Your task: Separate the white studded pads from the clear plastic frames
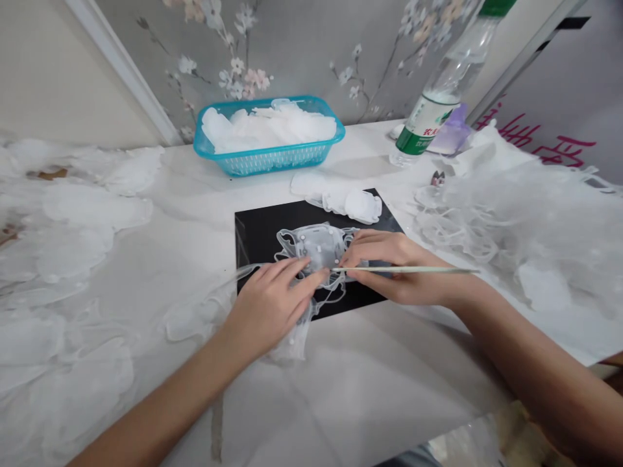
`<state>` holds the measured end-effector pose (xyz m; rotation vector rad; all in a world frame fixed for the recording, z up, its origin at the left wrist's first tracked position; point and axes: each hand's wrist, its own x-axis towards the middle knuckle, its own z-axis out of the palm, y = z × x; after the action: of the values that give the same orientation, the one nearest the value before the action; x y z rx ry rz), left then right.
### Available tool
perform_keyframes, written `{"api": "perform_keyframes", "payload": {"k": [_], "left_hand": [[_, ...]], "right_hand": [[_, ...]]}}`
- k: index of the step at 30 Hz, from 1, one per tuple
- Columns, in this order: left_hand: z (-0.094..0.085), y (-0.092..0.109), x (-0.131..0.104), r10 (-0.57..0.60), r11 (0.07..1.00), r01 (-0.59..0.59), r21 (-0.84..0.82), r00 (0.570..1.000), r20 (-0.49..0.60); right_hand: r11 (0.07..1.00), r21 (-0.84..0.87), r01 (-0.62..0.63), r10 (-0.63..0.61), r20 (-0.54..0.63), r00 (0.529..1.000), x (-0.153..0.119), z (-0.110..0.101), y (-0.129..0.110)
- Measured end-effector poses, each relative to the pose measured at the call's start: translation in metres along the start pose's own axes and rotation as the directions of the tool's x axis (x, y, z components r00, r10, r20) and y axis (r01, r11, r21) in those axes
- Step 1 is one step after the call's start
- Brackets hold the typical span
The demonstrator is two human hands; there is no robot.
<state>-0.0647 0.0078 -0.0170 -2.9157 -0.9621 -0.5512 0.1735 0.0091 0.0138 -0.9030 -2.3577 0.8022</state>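
A translucent white sheet piece [318, 243] with small holes and thin looping edges lies on a black board [260, 227]. My left hand [275, 298] rests flat with its fingers stretched over the lower left of this piece. My right hand [394, 263] is closed around a thin pale stick [418, 269], whose tip points left at the piece's lower right edge. What exactly the tip touches is hidden by the fingers. Behind my hands, a small row of overlapping white pieces [357, 204] lies across the board's far edge.
A blue basket [272, 162] full of white pieces stands at the back by the wall. To its right is a water bottle [433, 110] with a green cap. Translucent sheets pile up on the left [73, 227] and thin stringy scraps [535, 220] on the right.
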Motion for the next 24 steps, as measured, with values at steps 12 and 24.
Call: {"api": "perform_keyframes", "payload": {"k": [12, 24], "left_hand": [[0.000, 0.000, -0.003, 0.045, 0.997, -0.053, 0.051, 0.989, 0.142], [0.001, 0.004, -0.001, -0.062, 0.996, 0.071, -0.049, 0.983, 0.171]], "right_hand": [[0.993, 0.109, -0.051, 0.068, -0.162, 0.984, -0.001, 0.001, -0.003], [0.998, 0.061, -0.022, 0.028, -0.108, 0.994, 0.000, 0.008, 0.003]]}}
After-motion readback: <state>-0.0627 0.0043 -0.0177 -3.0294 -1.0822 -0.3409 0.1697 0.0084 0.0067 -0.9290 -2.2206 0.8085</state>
